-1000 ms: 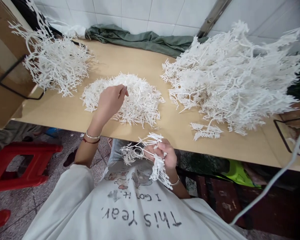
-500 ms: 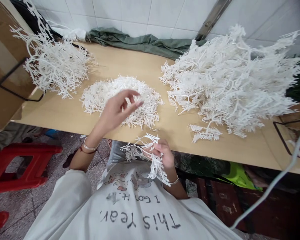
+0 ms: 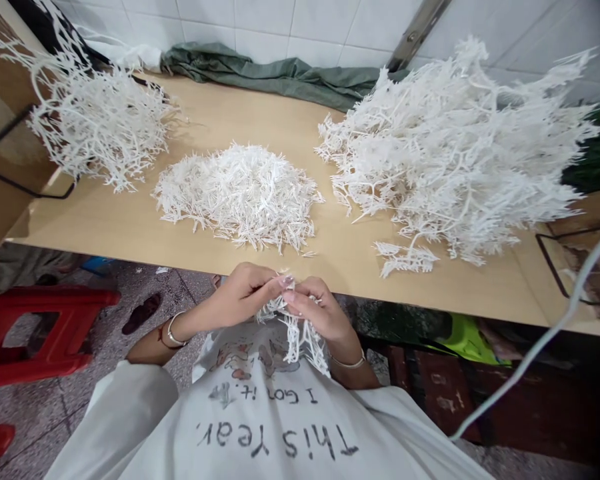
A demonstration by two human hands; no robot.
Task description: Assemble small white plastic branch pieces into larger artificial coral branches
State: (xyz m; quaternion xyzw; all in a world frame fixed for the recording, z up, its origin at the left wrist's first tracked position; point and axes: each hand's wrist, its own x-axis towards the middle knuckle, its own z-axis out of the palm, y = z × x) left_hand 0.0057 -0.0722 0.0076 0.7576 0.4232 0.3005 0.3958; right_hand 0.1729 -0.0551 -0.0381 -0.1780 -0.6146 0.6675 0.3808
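My left hand [image 3: 243,293] and my right hand [image 3: 315,313] meet just below the table's front edge, above my lap. Both pinch a white branched plastic sprig [image 3: 297,333] that hangs down between them. Beyond them on the wooden table [image 3: 130,223] lies a low heap of small white pieces [image 3: 240,193]. A large pile of white branched sprigs [image 3: 450,153] fills the right side. A smaller pile of bare white stems [image 3: 93,123] sits at the left.
A green cloth [image 3: 280,73] lies along the tiled wall at the back. A red plastic stool [image 3: 35,333] stands on the floor at left. A white cable [image 3: 545,337] crosses the right foreground. Black wire frames stick out at both table ends.
My left hand has left the small heap on the table and come back to the sprig in my right hand. It now pinches the sprig together with the right.
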